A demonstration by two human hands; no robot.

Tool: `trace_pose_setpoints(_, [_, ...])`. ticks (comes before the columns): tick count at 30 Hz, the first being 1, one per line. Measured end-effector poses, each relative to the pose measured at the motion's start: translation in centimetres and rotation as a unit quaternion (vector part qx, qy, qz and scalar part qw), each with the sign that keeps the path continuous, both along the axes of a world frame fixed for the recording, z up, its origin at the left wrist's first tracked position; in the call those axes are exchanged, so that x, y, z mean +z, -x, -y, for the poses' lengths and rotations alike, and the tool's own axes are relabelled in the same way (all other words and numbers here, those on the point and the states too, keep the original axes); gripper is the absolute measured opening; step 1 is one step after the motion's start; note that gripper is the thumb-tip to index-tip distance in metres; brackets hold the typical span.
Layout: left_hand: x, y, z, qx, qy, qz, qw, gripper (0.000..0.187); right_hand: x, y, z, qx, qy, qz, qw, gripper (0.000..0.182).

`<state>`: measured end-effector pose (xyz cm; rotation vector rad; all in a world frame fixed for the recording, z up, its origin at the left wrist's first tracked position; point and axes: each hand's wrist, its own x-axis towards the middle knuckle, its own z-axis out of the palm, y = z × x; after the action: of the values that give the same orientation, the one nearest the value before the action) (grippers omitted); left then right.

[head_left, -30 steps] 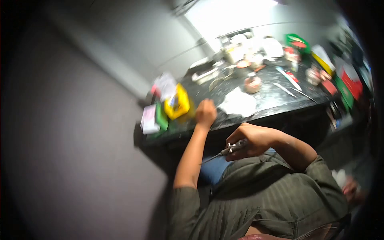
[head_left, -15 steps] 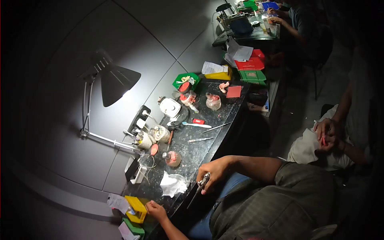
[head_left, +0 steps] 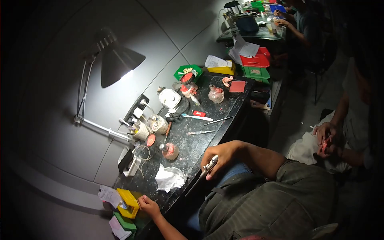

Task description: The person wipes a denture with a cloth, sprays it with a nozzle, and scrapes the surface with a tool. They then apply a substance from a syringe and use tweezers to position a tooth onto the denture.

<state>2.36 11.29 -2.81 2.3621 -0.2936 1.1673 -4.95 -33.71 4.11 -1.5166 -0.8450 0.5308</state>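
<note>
My right hand (head_left: 222,156) is closed around a silver metal tool (head_left: 211,163); its kind is not clear, as the fingers cover part of it. This hand is beside the front edge of the black worktop (head_left: 188,146), above my lap. My left hand (head_left: 149,206) has its fingers curled together by the rim of a yellow bin (head_left: 129,203). Whether the fingers hold anything is hidden. Between the hands lies a crumpled white cloth or tissue (head_left: 170,178). Beyond it stands a glass burner-like bottle (head_left: 170,151) with pinkish contents.
A desk lamp (head_left: 120,64) lights the worktop from the wall side. Slim tools (head_left: 201,132), a toothbrush (head_left: 197,117), a red box (head_left: 199,113), another bottle (head_left: 216,94) and a pink sheet (head_left: 237,86) lie farther along. A co-worker's hands (head_left: 326,138) are at the right.
The view has tilted slightly, so everything sits a little differently in frame. My right hand has turned a little with the metal tool. My left hand stays by the yellow bin.
</note>
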Motion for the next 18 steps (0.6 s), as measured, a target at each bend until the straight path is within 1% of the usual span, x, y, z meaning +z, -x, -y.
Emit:
trace_pose_setpoints(2, [0.2,0.2,0.1,0.011,0.011,-0.014,1.0,0.024,0.3,-0.2,0.8,-0.01,0.035,-0.006,0.999,0.025])
trace_pose_setpoints(4, [0.4,0.5,0.2,0.001,0.017,-0.011,1.0,0.023,0.2,-0.1,1.3,-0.009,0.037,-0.008,0.999,0.023])
trace_pose_setpoints(7, [0.6,0.7,0.4,0.006,0.02,0.012,1.0,0.021,0.7,0.5,1.8,-0.034,0.011,0.041,0.999,0.021])
trace_pose_setpoints(8, [0.6,0.7,0.4,0.007,0.02,0.017,1.0,0.021,1.0,0.7,2.1,-0.024,0.014,0.039,0.999,0.021])
trace_pose_setpoints(10, [0.6,0.8,0.5,0.001,0.028,0.021,0.999,0.021,1.7,1.0,2.7,-0.051,0.034,0.046,0.997,0.021])
trace_pose_setpoints(11, [0.6,0.9,0.6,0.01,0.03,0.021,0.999,0.021,2.7,1.7,3.0,-0.068,0.048,0.002,0.996,0.019])
trace_pose_setpoints(12, [0.7,1.0,0.7,0.011,0.033,0.012,0.999,0.021,2.7,1.7,3.3,-0.06,0.05,0.002,0.997,0.019])
trace_pose_setpoints(14, [1.1,1.1,0.7,0.014,0.034,0.009,0.999,0.02,2.8,1.6,4.1,-0.057,0.028,0.009,0.998,0.018])
trace_pose_setpoints(18, [1.1,1.2,0.8,0.024,0.037,0.011,0.999,0.02,3.5,1.8,5.3,-0.066,0.026,0.041,0.997,0.019])
